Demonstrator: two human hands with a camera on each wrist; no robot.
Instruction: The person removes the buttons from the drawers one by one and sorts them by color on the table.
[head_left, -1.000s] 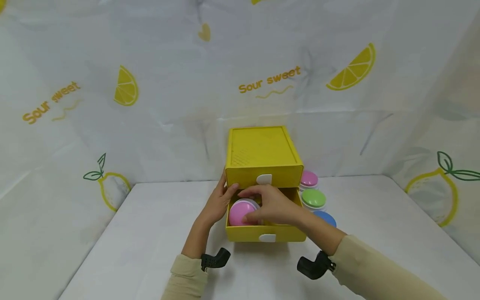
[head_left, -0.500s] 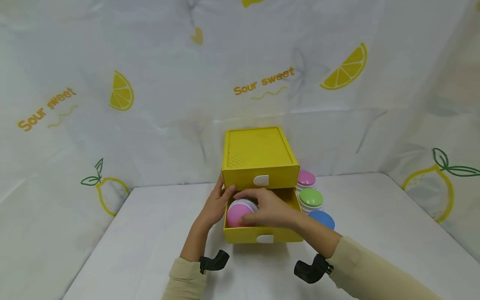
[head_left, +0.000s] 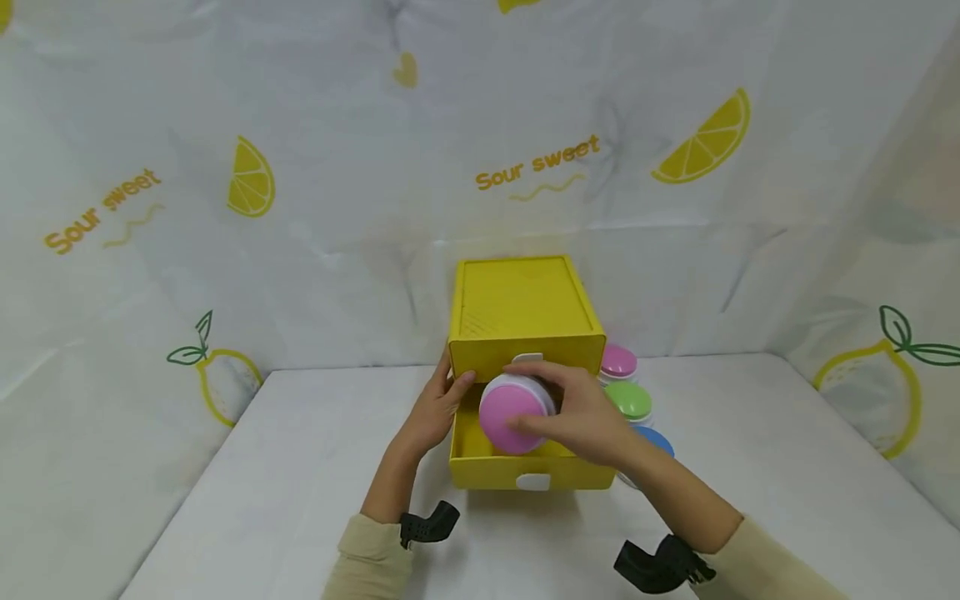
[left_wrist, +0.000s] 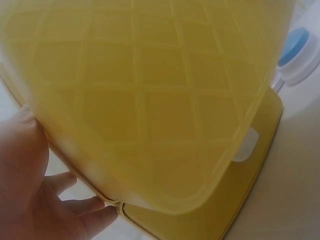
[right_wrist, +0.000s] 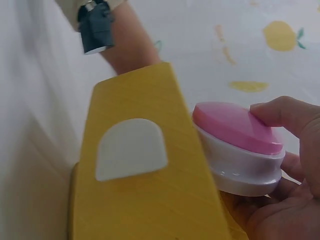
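My right hand (head_left: pixel 588 412) grips a round white case with a pink domed top (head_left: pixel 506 419), thumb on the dome and fingers behind the white base. It is tilted toward the camera above the pulled-out lower drawer (head_left: pixel 468 475) of a yellow two-drawer box (head_left: pixel 525 296). In the right wrist view, the pink-topped case (right_wrist: pixel 240 130) is beside the drawer front with its white tab (right_wrist: pixel 132 150). My left hand (head_left: pixel 429 412) rests against the box's left side, thumb at the front corner. The left wrist view shows its fingers (left_wrist: pixel 95 215) along the wall.
Right of the box stand similar white cases with a pink top (head_left: pixel 619 360), a green top (head_left: pixel 628 400) and a blue top (head_left: pixel 656 439), the blue one partly behind my right arm. A white table (head_left: pixel 315 500) meets a lemon-printed cloth backdrop (head_left: pixel 337 292).
The pink-topped case has risen from the left part of the lower drawer and shifted right in my right hand. The left hand stays at the box's side.
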